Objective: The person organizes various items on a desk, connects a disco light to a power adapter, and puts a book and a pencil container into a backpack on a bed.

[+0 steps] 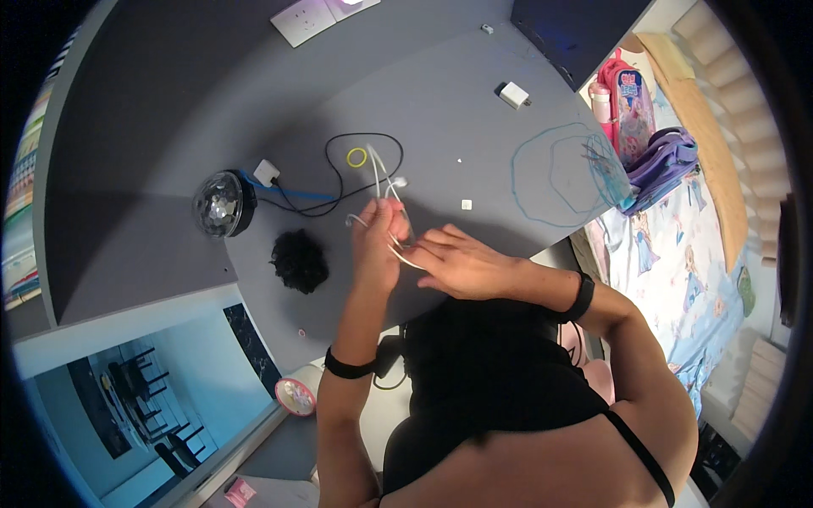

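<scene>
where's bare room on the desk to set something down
Bare: grey desk between the looped black cable and blocky white adapter; narrower, between the small white square and looped blue line. Crowded: from the clear-domed black device and fluffy black ball to the left hand, which holds a white cable.

I can't read any words from here. The pink backpack (pixel 633 118) bears pale, letter-like marks on a blue patch (pixel 628 83), too small to make out; any print on the shelved books (pixel 23 203) is blurred past reading.
</scene>
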A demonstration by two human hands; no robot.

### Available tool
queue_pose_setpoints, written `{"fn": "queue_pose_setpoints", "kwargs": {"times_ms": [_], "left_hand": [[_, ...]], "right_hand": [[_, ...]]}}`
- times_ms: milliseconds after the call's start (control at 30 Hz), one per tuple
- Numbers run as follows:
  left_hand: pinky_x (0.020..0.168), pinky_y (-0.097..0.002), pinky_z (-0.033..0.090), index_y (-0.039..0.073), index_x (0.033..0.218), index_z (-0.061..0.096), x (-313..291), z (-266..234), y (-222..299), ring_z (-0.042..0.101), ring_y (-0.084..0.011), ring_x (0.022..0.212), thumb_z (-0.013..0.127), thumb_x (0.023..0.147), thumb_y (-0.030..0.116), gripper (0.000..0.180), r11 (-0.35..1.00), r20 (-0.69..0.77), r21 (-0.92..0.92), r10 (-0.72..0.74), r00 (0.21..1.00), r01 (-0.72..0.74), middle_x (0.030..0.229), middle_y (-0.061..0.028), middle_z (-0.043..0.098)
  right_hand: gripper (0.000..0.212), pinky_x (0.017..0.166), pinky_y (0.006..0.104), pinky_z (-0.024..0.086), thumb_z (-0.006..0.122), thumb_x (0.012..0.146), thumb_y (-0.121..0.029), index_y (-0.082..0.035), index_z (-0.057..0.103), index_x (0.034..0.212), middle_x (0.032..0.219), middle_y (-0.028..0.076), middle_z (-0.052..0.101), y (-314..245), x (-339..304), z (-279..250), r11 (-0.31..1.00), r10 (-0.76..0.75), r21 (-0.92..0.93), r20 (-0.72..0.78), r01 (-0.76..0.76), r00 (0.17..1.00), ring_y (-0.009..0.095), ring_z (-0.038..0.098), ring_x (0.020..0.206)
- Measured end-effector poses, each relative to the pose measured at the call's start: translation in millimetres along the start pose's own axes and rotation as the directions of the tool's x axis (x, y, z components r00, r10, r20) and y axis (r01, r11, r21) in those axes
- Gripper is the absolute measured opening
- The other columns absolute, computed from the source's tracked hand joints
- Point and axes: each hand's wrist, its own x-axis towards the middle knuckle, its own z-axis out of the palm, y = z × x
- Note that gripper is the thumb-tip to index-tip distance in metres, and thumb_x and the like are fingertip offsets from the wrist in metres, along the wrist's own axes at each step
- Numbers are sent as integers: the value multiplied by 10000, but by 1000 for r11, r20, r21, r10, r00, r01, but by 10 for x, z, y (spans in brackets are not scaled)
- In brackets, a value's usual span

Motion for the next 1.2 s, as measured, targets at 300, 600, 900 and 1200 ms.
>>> {"fn": "queue_pose_setpoints", "kwargs": {"times_ms": [300, 600, 900, 1200], "left_hand": [[549, -246, 347, 29, 739, 581, -275, -156, 483, 477, -81, 614, 514, 849, 176, 195, 377, 167, 922, -196, 966, -83, 628, -6, 520], [499, -175, 319, 64, 766, 549, -582, -279, 740, 425, -31, 577, 540, 897, 185, 179, 909, -119, 413, 102, 988, -44, 617, 35, 481], [411, -179, 225, 89, 810, 531, -1048, -925, 655, 343, -28, 482, 498, 926, 229, 185, 991, -457, 61, 134, 879, -119, 599, 53, 428], [399, -206, 192, 47, 814, 522, -1407, -1328, 591, 287, -47, 454, 493, 925, 199, 192, 975, -482, -20, 185, 856, -223, 560, 38, 359]], "right_hand": [[933, 1050, 481, 231, 747, 617, -452, -6, 322, 1317, 1338, 187, 344, -84, 410, -451, 996, -80, 1, -293, 84, 953, 335, 265, 1303], [635, 753, 311, 467, 617, 808, -399, 15, 405, 1241, 969, 105, 610, 168, 593, -7, 341, 23, 916, 218, -213, 976, 183, 581, 874], [147, 767, 429, 460, 624, 707, -118, -42, 643, 832, 849, 177, 628, 1597, 1723, 552, 916, 368, -96, -180, -389, 912, 327, 591, 865], [417, 848, 447, 447, 587, 762, -116, -1, 439, 1135, 1105, 228, 502, 1473, 1834, 874, 845, 491, -164, -140, -509, 860, 360, 521, 1025]]}}
